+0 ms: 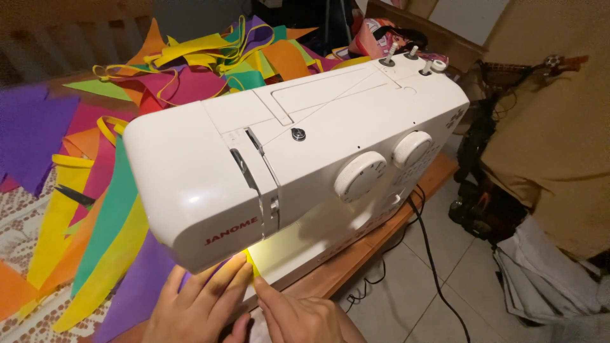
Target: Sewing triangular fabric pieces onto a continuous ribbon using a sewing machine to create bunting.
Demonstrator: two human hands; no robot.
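Note:
A white sewing machine [298,146] fills the middle of the view, its lamp lighting the bed below. My left hand [197,305] lies flat with fingers together on purple and yellow fabric [251,260] just under the machine's head. My right hand [298,314] is beside it, the index finger pressing along the yellow strip at the bed's front edge. The needle area is hidden by the machine's body. Neither hand grips anything; both press on the cloth.
Bright triangular fabric flags [108,222] and yellow tape [190,51] cover the wooden table [356,254] left and behind. A black power cord [432,254] runs down to the tiled floor. A draped tan cloth [559,127] and dark items stand at right.

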